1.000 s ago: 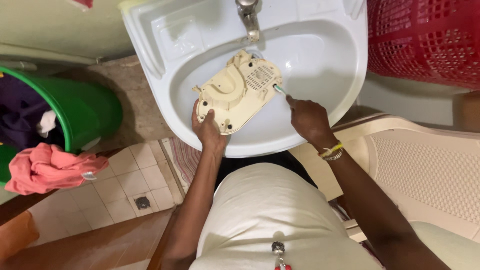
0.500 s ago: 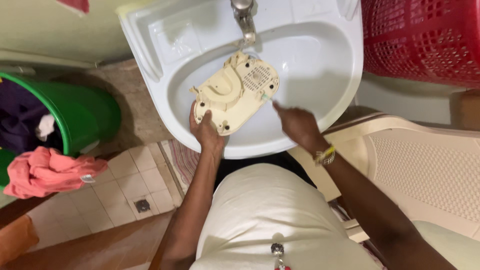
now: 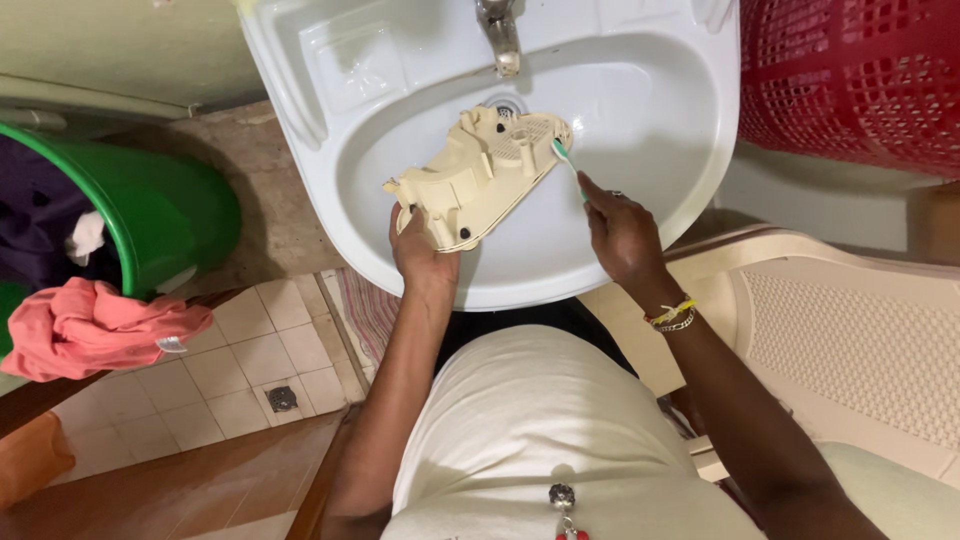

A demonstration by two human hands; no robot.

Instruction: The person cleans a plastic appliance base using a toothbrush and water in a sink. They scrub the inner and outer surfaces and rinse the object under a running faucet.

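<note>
My left hand point(image 3: 420, 250) grips the near end of a cream plastic appliance cover point(image 3: 480, 178), held tilted over the bowl of the white sink point(image 3: 640, 230). Its ribbed, hollow inner side faces up, with a round grille at the far end. My right hand point(image 3: 622, 232) holds a toothbrush point(image 3: 566, 162) with a green and white head. The bristles touch the cover's right edge by the grille. The tap point(image 3: 498, 35) stands above the drain at the back of the bowl.
A green bucket point(image 3: 160, 215) with clothes stands at the left, with a pink cloth point(image 3: 95, 328) draped below it. A red laundry basket point(image 3: 850, 75) is at the upper right. A cream plastic chair point(image 3: 850, 330) sits at the right. Tiled floor with a drain point(image 3: 282, 398) lies below.
The cover has been turned over from its labelled side to its ribbed inner side. My right hand drew back, then returned with the toothbrush to the cover's right edge.
</note>
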